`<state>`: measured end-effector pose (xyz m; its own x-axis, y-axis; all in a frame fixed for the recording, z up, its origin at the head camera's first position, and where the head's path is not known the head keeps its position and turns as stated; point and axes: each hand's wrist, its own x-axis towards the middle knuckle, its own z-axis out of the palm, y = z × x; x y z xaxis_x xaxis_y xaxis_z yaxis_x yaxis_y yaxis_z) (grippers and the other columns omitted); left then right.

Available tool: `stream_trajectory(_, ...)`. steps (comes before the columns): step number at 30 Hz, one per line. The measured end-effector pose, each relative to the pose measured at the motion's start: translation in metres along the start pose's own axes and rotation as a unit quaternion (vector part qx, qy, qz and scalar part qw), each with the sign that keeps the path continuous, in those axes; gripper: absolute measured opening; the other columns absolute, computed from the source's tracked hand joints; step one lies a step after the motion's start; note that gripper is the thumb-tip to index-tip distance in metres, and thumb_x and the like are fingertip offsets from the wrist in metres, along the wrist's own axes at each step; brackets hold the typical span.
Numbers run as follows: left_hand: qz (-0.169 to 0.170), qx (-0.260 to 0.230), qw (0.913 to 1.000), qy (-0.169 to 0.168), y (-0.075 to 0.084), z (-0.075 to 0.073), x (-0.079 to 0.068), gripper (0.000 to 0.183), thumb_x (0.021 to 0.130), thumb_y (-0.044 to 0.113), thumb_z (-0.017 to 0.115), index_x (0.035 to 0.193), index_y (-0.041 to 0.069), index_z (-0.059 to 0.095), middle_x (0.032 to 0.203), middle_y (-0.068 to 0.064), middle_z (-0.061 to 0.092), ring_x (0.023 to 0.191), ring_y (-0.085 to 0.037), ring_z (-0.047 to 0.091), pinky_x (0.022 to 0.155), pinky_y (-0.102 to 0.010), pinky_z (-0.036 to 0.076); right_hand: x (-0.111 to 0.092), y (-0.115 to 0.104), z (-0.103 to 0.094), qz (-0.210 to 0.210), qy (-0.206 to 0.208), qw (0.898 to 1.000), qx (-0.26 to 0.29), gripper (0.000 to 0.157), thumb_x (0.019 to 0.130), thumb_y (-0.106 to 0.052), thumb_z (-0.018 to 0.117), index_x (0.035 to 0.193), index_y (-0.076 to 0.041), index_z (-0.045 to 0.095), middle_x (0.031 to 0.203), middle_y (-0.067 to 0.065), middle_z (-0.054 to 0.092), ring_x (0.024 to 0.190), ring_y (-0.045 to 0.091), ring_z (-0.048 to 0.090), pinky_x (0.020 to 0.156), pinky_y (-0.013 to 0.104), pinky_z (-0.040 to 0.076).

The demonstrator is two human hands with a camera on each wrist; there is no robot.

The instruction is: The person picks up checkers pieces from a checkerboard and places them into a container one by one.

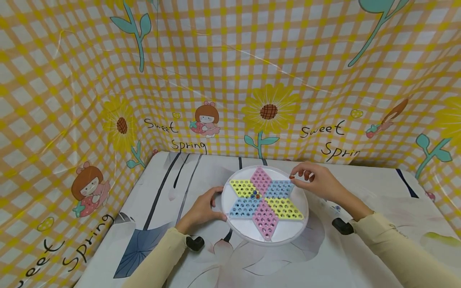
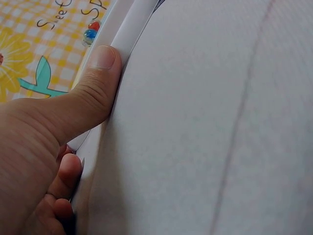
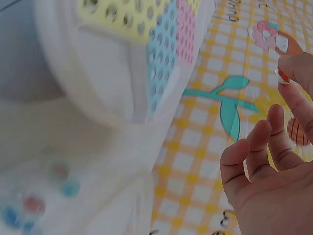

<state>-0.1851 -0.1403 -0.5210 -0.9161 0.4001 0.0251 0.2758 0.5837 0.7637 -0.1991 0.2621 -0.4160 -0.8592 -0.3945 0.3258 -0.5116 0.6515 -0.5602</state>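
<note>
A round white Chinese checkers board with a pink, yellow and blue star of holes lies on the table. Several marbles are grouped near the star's middle. At the board's left edge, my left hand grips the rim, thumb along its side and the other fingers curled below. My right hand is raised over the board's far right edge. Between its thumb and index finger it pinches a red and white marble; its other fingers are loosely bent.
Blurred loose marbles show at the lower left of the right wrist view, right of the board. A yellow checked cloth rises behind the table and along its sides. The table cover has a printed flower pattern.
</note>
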Motion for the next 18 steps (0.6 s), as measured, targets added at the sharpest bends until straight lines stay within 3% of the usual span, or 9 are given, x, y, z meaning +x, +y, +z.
stream_trajectory(18, -0.003, 0.001, 1.0000, 0.002, 0.004, 0.001, -0.002, 0.098, 0.069, 0.026, 0.097, 0.151, 0.012, 0.046, 0.087, -0.002, 0.051, 0.077, -0.015, 0.043, 0.069, -0.027, 0.037, -0.059, 0.046, -0.054, 0.046, 0.054, 0.996, -0.050, 0.017, 0.090, -0.014, 0.081, 0.103, -0.022, 0.074, 0.090, -0.001, 0.059, 0.077, 0.009, 0.052, 0.064, 0.020, 0.043)
